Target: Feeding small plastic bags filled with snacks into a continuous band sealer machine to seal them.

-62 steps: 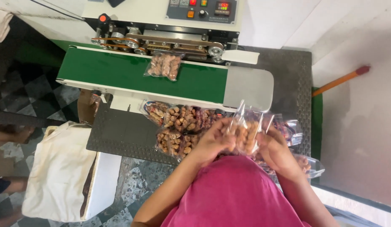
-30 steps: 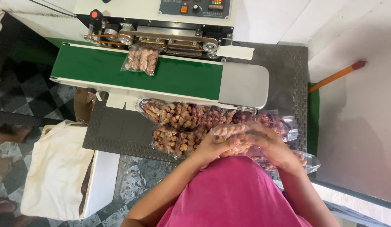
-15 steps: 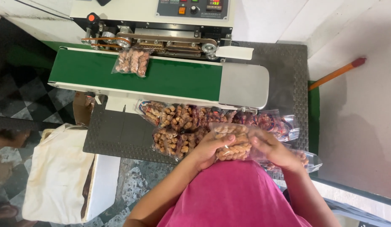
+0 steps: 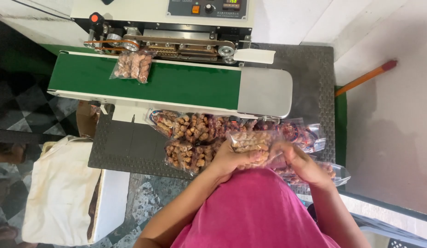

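My left hand point(image 4: 233, 159) and my right hand point(image 4: 300, 161) together hold one clear bag of brown snack pieces point(image 4: 250, 141) flat, just above my pink shirt. Under and around the hands lies a pile of several similar filled bags point(image 4: 195, 134) on the dark textured table point(image 4: 126, 147). Another filled bag point(image 4: 132, 66) rides on the green conveyor belt point(image 4: 190, 85) of the sealing machine point(image 4: 176, 27), at its left part, with its top edge under the sealing rail.
The belt ends in a grey metal plate point(image 4: 266, 92) on the right. A white cloth sack point(image 4: 62, 193) hangs at the lower left beside the table. An orange stick point(image 4: 365, 78) leans by the wall at the right.
The bag on the belt has travelled left along the sealer. My hands brought the held bag from upright down to flat and closer to my body.
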